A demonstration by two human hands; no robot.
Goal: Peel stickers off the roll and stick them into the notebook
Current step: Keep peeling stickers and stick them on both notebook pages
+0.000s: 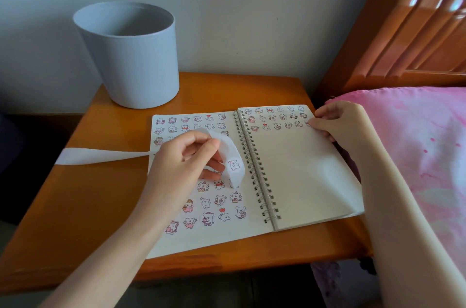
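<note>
Both forearms are cut off by the bottom frame edge. The counter [75, 206] loses its near-L corner out of frame too. The notebook [302, 169] lies open on it, spiral in the middle. Its near-L corner is hidden under the L forearm, and its R page reaches the counter's R edge by the pink bed [423, 146].

L hand [186, 156] is over the L page, thumb + fingers pinching the curled end of the white sticker strip [100, 156]. One bear sticker [233, 165] shows on the curl, and the hand covers the mid-page stickers. The strip runs L over bare counter to the L edge; beyond that, can't tell.

R hand [332, 121] is at the R page's upper outer edge, fingers curled and tips hidden. Can't tell whether they pinch anything. The R page is blank below 3 sticker rows.

There is bare counter L + in front of the notebook. A grey bin [131, 60] stands at the back-L, by the wall. The wooden headboard [403, 30] is far R, cut off.
</note>
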